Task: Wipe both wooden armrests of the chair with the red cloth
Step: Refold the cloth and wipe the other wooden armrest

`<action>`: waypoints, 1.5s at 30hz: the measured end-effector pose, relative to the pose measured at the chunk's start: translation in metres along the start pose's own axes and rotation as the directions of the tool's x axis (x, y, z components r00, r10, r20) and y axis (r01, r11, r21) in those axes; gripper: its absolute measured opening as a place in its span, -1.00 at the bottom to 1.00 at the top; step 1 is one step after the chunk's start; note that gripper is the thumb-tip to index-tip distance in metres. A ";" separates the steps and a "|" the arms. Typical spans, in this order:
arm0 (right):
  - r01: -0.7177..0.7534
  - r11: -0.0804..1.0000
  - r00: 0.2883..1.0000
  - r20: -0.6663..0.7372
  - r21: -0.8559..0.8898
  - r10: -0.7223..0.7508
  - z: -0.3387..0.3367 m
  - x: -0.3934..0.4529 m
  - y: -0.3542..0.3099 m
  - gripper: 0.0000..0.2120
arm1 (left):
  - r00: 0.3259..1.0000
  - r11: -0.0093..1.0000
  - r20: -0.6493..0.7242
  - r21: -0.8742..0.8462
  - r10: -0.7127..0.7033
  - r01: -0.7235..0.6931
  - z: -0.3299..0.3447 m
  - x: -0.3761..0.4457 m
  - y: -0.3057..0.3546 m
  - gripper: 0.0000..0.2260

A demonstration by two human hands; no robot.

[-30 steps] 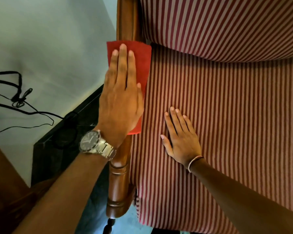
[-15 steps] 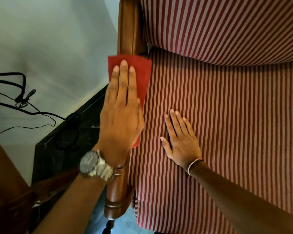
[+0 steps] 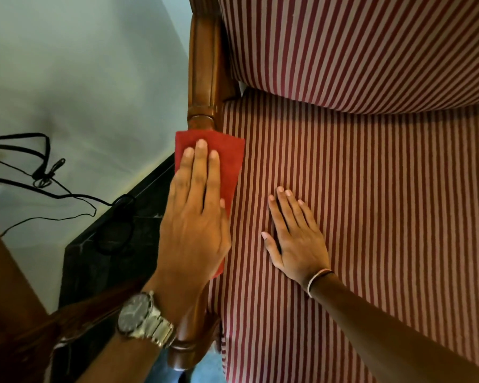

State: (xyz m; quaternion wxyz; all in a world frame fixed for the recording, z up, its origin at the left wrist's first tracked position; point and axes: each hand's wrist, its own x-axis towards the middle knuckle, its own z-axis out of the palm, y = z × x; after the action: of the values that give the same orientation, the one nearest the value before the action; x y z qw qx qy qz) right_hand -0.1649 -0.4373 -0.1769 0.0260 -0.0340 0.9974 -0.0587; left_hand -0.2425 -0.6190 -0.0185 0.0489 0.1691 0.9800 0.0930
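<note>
The red cloth (image 3: pixel 227 156) lies flat over the chair's left wooden armrest (image 3: pixel 203 64), about halfway along it. My left hand (image 3: pixel 197 214), with a metal watch on its wrist, presses flat on the cloth with the fingers straight and together. The armrest's front end (image 3: pixel 187 352) shows below my wrist. My right hand (image 3: pixel 296 236) rests flat, fingers spread, on the red-and-cream striped seat cushion (image 3: pixel 385 217), just right of the armrest. The chair's other armrest is out of view.
The striped backrest (image 3: pixel 357 45) fills the top right. Left of the chair stands a pale green wall (image 3: pixel 80 64) with black cables (image 3: pixel 42 172) hanging on it. A dark marble skirting (image 3: pixel 122 244) runs below the wall. Brown wooden furniture (image 3: pixel 3 286) is at the lower left.
My left hand has slid the red cloth down the armrest towards me, baring more wood at the back. My right hand has stayed on the seat.
</note>
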 end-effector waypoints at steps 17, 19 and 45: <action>-0.001 1.000 1.000 -0.019 0.007 0.001 0.006 0.001 0.003 -0.32 | 0.998 0.996 -0.001 0.064 0.056 -0.056 -0.004 0.049 0.000 -0.41; 0.002 1.000 1.000 -0.022 0.004 -0.002 0.005 0.000 0.001 -0.32 | 0.999 0.997 -0.019 0.064 0.033 -0.032 -0.005 0.061 0.000 -0.41; 0.017 0.999 1.000 -0.014 0.040 -0.017 0.005 -0.001 0.000 -0.31 | 0.999 1.000 -0.047 0.010 0.000 0.000 -0.002 0.033 0.000 -0.44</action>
State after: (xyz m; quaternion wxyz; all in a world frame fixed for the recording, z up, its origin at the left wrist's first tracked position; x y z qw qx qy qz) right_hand -0.1635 -0.4377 -0.1821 0.0195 -0.0416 0.9958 -0.0791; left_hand -0.2741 -0.6083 -0.0183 0.0252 0.1670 0.9813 0.0921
